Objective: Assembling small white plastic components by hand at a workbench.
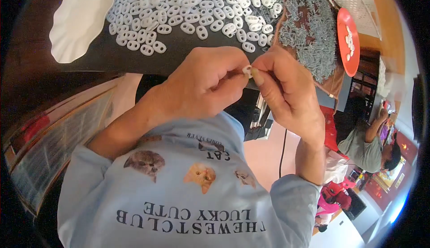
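My left hand (206, 80) and my right hand (289, 89) meet fingertip to fingertip just off the near edge of the black table. Between them is a small white oval plastic piece with two holes (247, 70). Both hands are closed in a pinch on it, and the fingers cover most of it. Whether a second small part is pressed against it cannot be seen. Just beyond my hands lies a wide heap of similar white two-hole pieces (188, 10).
Right of the heap, many tiny grey parts (309, 28) lie on a brown cloth (332, 84). A red plate (345, 60) with several white pieces stands farther right. A white scalloped tray (74, 28) is at the left. Another person (369, 147) sits at the far right.
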The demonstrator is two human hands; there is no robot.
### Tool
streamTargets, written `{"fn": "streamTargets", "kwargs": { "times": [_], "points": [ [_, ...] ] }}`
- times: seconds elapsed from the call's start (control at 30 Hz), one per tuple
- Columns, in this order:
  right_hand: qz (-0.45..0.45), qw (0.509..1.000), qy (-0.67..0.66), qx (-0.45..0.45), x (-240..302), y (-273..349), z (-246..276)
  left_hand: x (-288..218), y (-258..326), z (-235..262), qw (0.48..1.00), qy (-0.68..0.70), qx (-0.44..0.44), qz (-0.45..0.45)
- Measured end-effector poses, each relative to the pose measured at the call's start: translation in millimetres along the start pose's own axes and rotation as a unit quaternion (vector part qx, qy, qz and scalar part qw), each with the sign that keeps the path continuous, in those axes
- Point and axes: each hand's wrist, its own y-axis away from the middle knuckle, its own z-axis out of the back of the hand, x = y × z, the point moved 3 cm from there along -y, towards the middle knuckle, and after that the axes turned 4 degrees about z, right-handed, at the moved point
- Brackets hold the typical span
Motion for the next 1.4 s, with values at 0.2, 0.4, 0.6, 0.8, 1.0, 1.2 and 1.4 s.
{"fn": "streamTargets", "kwargs": {
  "times": [0.2,0.4,0.6,0.8,1.0,1.2,1.4],
  "points": [
    [0.016,1.0,0.015,0.007,-0.8,1.7,3.7,-2.5,-2.8,2.5,0.999,-0.024,0.029,0.039],
    [-0.09,0.969,0.222,-0.056,-67.0,1.3,77.5,13.8,-0.7,1.9,0.994,0.099,-0.013,0.032],
    [-0.054,0.941,0.334,0.005,-118.7,-9.1,95.8,17.1,1.1,3.9,0.991,0.121,-0.019,0.046],
    [-0.086,0.914,0.395,0.01,-123.2,-14.2,97.5,15.2,-2.4,4.6,0.989,0.114,-0.003,0.094],
    [-0.061,0.921,0.383,0.029,-120.9,-20.6,92.3,19.4,-2.6,3.5,0.992,0.114,-0.018,0.056],
    [-0.081,0.926,0.367,0.021,-121.1,-25.3,92.6,19.6,-1.9,4.4,0.989,0.13,-0.021,0.061],
    [-0.141,0.948,0.282,-0.049,-65.6,-24.0,92.0,5.9,-0.6,8.7,0.992,0.1,-0.053,0.063]
  ]
}}
